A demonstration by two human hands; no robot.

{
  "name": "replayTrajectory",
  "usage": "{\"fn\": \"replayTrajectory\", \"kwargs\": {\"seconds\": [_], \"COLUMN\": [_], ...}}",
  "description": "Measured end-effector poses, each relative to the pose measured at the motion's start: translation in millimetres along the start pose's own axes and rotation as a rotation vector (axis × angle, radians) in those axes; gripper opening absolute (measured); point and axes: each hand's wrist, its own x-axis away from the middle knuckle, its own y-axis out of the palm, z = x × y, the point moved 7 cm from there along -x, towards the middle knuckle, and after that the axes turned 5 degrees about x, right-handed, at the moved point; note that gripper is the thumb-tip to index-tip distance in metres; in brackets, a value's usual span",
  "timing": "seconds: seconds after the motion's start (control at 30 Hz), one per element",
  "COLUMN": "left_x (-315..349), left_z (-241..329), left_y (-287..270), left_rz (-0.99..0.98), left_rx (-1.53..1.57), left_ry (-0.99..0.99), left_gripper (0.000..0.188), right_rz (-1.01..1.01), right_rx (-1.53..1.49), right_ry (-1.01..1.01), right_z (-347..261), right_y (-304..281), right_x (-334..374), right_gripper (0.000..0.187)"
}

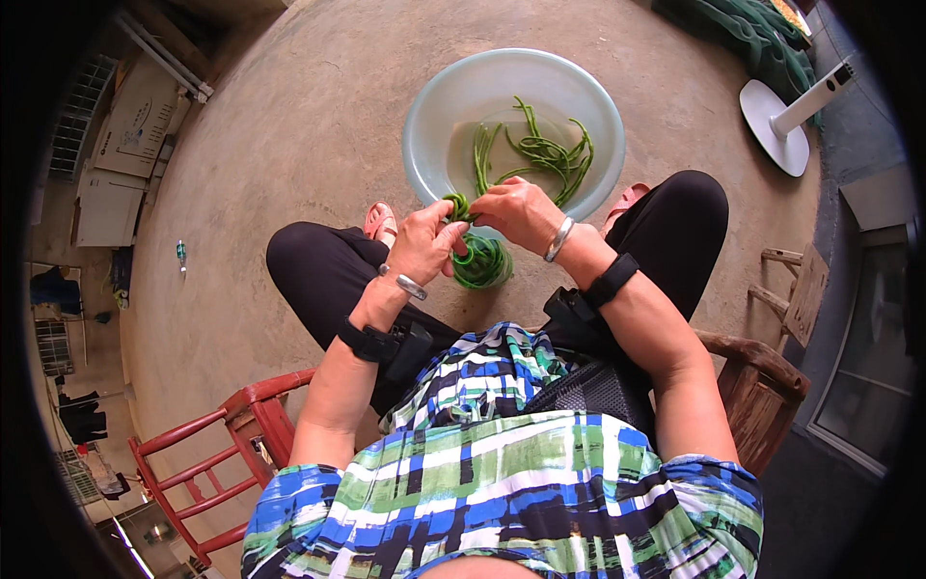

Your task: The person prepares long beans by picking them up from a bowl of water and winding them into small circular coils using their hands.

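A small coiled bundle of green long beans (458, 205) is pinched between my two hands. My left hand (420, 243) has its fingers closed round the near side of the coil. From the right, my right hand (524, 216) presses its fingertips against the same beans. Just below the hands stands a clear container (484, 264) filled with more coiled green beans; its rim is partly hidden by my fingers. Beyond my hands is a wide pale plastic basin (439, 106), with several loose long beans (547, 151) lying in its bottom.
My knees stand either side of the container. A red wooden chair (207, 473) is at the lower left, a wooden stool (801, 294) at the right. A white round-based stand (777, 130) and dark green netting (748, 39) lie far right. Cardboard boxes (135, 130) stand far left.
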Motion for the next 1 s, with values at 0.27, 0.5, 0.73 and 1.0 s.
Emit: {"fn": "replayTrajectory", "kwargs": {"seconds": [0.27,0.5,0.73,1.0], "left_x": [1.9,7.7,0.9,-5.3], "left_z": [-32.8,-21.2,-21.2,-34.3], "left_y": [8.8,14.8,18.1,21.1], "left_rz": [-0.194,-0.29,-0.015,0.043], "left_rx": [0.564,1.413,1.536,1.178], "left_ry": [-0.304,-0.224,-0.143,-0.142], "left_gripper": [0.02,0.016,0.015,0.01], "right_rz": [0.033,0.211,0.058,-0.083], "right_rx": [-0.201,-0.319,-0.187,0.008], "right_ry": [0.043,0.08,0.199,0.169], "right_z": [5.5,7.4,7.3,-2.4], "right_y": [-12.0,-9.7,19.0,27.4], "right_x": [-5.1,-2.5,2.5,1.9], "right_gripper": [0.013,0.018,0.018,0.013]}}
